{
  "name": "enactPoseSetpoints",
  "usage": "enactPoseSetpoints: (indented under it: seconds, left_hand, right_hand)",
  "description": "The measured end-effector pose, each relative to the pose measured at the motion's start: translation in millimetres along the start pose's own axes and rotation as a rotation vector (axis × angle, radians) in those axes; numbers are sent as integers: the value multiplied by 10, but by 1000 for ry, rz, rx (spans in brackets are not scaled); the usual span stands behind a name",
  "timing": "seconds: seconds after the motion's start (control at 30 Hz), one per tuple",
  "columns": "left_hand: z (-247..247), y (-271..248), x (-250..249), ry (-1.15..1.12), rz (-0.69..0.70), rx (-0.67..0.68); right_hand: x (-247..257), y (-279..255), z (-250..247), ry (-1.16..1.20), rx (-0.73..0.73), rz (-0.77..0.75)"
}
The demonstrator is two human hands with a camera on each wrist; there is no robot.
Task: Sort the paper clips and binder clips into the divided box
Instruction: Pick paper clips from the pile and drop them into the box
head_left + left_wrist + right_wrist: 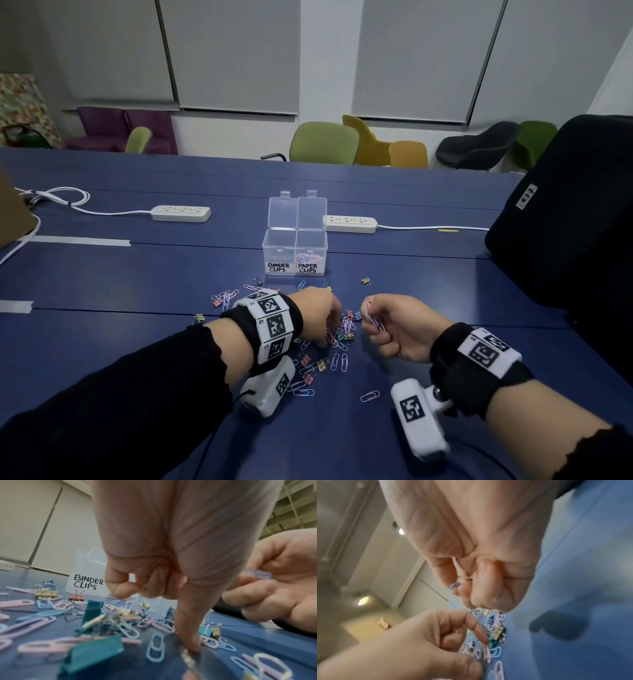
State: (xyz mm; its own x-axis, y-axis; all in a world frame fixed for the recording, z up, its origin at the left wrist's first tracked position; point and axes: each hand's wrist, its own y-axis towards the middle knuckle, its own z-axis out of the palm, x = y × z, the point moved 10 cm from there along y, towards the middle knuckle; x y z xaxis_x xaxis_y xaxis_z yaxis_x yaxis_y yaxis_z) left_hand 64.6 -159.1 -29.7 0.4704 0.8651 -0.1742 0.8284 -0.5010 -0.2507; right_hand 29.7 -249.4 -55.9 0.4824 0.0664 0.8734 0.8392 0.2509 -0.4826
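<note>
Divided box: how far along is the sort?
Early. Done: the divided box has a small heap of paper clips in its PAPER CLIPS side; the BINDER CLIPS side looks nearly empty. In hand: the right hand holds several paper clips in its grip; the left hand picks at the pile. Left: most mixed clips, still scattered on the table.

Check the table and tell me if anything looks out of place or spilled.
Nothing is damaged. Pastel paper clips and small binder clips lie scattered on the blue table, still unsorted, in front of the clear divided box. One gold binder clip sits apart, to the right.
</note>
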Motion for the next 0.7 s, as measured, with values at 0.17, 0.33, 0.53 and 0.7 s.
enactPoseSetpoints:
  seconds: [0.17,0.33,0.53,0.7]
  left_hand:
    - [33,9,1,10,45,53]
    - [148,-52,20,103,35,102]
    - [-4,-261,300,-218,-50,15]
    - [56,-352,577,-1219,-154,3]
  right_hand:
    - [50,-47,93,341,170,-27]
    - [-57,-41,113,209,110,-6]
    - [-94,-175,7,-550,44,-1]
    - [50,-321,184,-1305,86,-178]
